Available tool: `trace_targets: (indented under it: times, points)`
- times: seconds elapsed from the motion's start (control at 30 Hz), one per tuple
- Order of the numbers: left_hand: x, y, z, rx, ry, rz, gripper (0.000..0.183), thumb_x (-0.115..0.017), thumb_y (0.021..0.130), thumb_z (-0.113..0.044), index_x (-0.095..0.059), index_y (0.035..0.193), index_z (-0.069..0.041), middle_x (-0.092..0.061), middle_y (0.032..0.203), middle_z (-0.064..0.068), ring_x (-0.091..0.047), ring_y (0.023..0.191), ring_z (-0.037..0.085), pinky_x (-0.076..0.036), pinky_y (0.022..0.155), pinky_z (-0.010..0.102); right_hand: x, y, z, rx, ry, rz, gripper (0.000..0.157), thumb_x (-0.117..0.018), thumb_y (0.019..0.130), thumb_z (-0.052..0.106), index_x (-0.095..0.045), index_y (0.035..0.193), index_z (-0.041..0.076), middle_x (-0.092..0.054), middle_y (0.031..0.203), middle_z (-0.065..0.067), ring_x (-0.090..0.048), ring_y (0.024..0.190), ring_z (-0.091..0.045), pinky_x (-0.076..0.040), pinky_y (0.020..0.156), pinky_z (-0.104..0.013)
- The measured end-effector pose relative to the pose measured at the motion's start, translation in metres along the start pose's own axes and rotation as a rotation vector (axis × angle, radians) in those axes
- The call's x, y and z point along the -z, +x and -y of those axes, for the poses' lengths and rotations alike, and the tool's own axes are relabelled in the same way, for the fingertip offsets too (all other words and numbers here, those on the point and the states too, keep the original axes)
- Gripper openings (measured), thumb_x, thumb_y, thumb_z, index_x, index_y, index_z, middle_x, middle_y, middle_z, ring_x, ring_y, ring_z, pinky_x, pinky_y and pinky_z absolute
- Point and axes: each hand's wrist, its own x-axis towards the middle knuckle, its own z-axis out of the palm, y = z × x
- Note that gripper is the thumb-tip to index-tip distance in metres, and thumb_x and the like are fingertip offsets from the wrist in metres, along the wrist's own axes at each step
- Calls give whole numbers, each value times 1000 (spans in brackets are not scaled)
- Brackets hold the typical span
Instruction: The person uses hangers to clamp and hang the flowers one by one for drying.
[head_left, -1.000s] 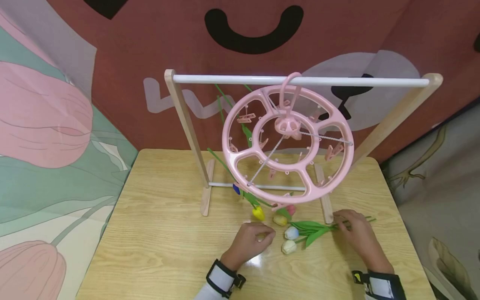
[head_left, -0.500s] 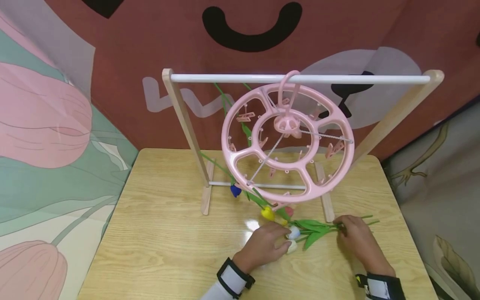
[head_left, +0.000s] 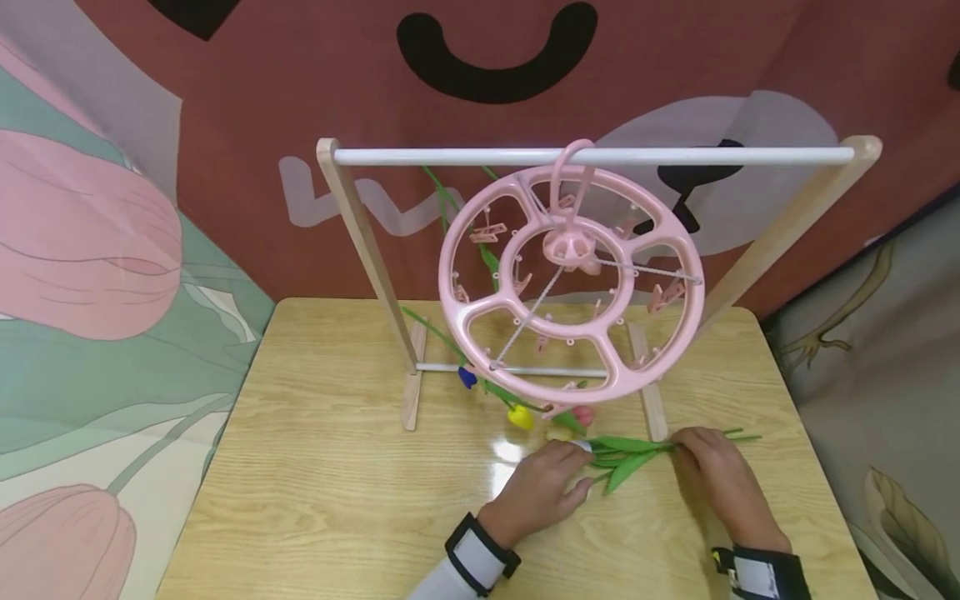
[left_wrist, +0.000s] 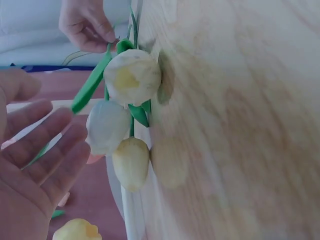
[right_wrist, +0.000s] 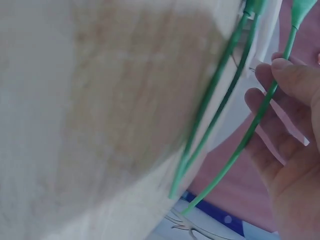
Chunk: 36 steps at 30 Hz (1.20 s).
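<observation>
Three artificial tulips with green leaves (head_left: 626, 454) lie on the table below a pink clip hanger (head_left: 468, 315). My right hand (head_left: 716, 475) pinches one tulip stem (right_wrist: 257, 117) between thumb and fingers; two other stems (right_wrist: 210, 107) lie beside it on the table. My left hand (head_left: 536, 492) is at the flower heads, partly covering them in the head view. In the left wrist view its fingers are spread, palm facing a white tulip head (left_wrist: 132, 77), a pale blue one (left_wrist: 107, 127) and a cream one (left_wrist: 131, 164).
The hanger hooks over the white bar (head_left: 450, 157) of a wooden stand (head_left: 367, 242). Tulips hang from its clips: a blue one (head_left: 467, 377), a yellow one (head_left: 521, 417) and a pink one (head_left: 582, 416). The stand's right foot (head_left: 654, 412) is close to my right hand.
My left hand has moved right, from beside the flower heads to over them. The right hand stays at the stems. The blue and yellow hanging tulips have swung a little.
</observation>
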Motion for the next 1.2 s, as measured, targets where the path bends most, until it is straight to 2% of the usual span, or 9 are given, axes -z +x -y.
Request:
trace_targets:
  times: [0.17, 0.33, 0.5, 0.73, 0.83, 0.97, 1.2]
  points:
    - [1, 6, -5, 23, 23, 11, 45, -74, 91, -22, -65, 133, -8, -68, 131, 3, -65, 121, 15, -50, 111, 23, 8, 6, 5, 87, -32, -84, 35, -86, 67, -15, -75, 95, 2, -74, 92, -12, -69, 86, -33, -60, 74, -51]
    - [2, 12, -9, 13, 24, 30, 57, -74, 91, -19, -56, 142, -1, -64, 140, 11, -62, 129, 22, -48, 116, 32, 20, 13, 14, 120, -83, -102, 35, -85, 67, -15, -76, 96, 3, -74, 91, -12, -69, 82, -33, -59, 70, -51]
    - [5, 18, -14, -2, 35, 13, 60, -77, 88, -16, -56, 142, 1, -64, 139, 13, -62, 129, 26, -48, 116, 34, 38, 20, 30, 143, -151, -103, 37, -84, 66, -19, -77, 93, 5, -71, 90, -12, -68, 78, -32, -56, 64, -52]
    - [6, 25, -17, -9, 153, 29, 55, -70, 94, -22, -56, 143, -2, -64, 139, 9, -60, 130, 22, -47, 117, 33, 60, 26, 51, 154, -226, -82, 39, -83, 66, -20, -78, 96, 5, -71, 93, -12, -65, 81, -34, -52, 66, -53]
    - [5, 28, -17, -1, 215, 31, 50, -67, 96, -24, -58, 141, -4, -67, 134, 6, -64, 123, 19, -52, 110, 30, 67, 29, 60, 170, -239, -71, 41, -82, 65, -20, -78, 97, 6, -72, 94, -11, -66, 83, -34, -53, 68, -54]
    - [3, 32, -18, 7, 261, 31, 42, -69, 97, -22, -64, 135, -7, -72, 121, 1, -69, 106, 13, -58, 94, 23, 73, 32, 70, 220, -251, -55, 43, -82, 64, -19, -79, 98, 7, -73, 95, -9, -66, 83, -32, -54, 69, -52]
    - [1, 34, -18, 16, 247, 19, 21, -72, 95, -14, -74, 115, -12, -74, 98, -3, -70, 85, 8, -59, 72, 15, 80, 36, 86, 300, -256, -35, 39, -85, 63, -12, -78, 97, 7, -72, 94, -9, -65, 84, -30, -54, 74, -50]
